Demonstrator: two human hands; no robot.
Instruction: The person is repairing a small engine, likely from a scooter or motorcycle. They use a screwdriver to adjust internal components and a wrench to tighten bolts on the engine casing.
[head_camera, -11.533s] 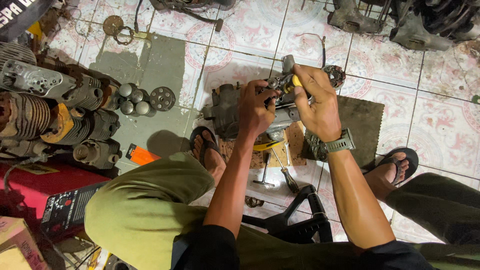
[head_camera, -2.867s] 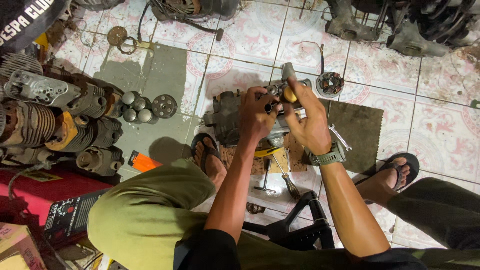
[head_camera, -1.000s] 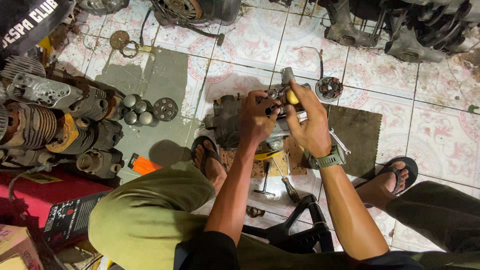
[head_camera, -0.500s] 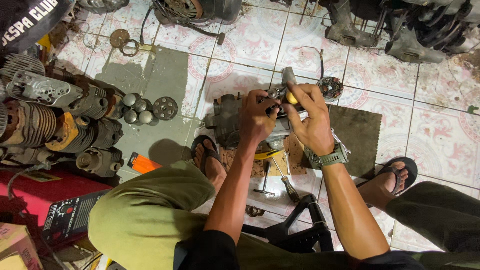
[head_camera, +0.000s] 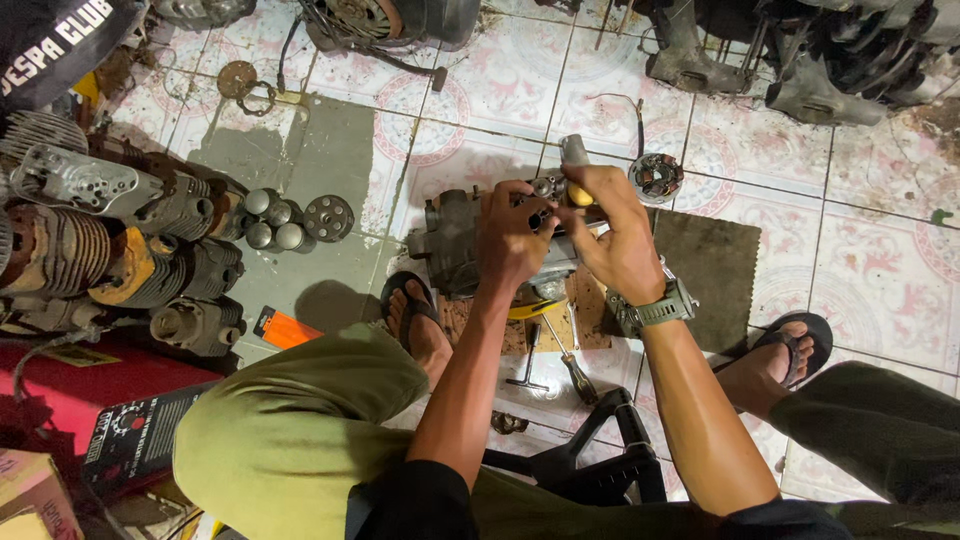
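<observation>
left hand (head_camera: 512, 238) clamps the grey engine block (head_camera: 450, 240); right hand (head_camera: 612, 235) grips a yellow-handled tool (head_camera: 577, 192). keep that block steady while turning.

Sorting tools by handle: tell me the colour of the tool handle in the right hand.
Yellow handle, gripped by the right hand; head view.

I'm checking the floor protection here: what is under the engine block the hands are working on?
Under the engine block lie a dark mat and brown cardboard on the tiled floor. The left hand and right hand cover its top.
</observation>
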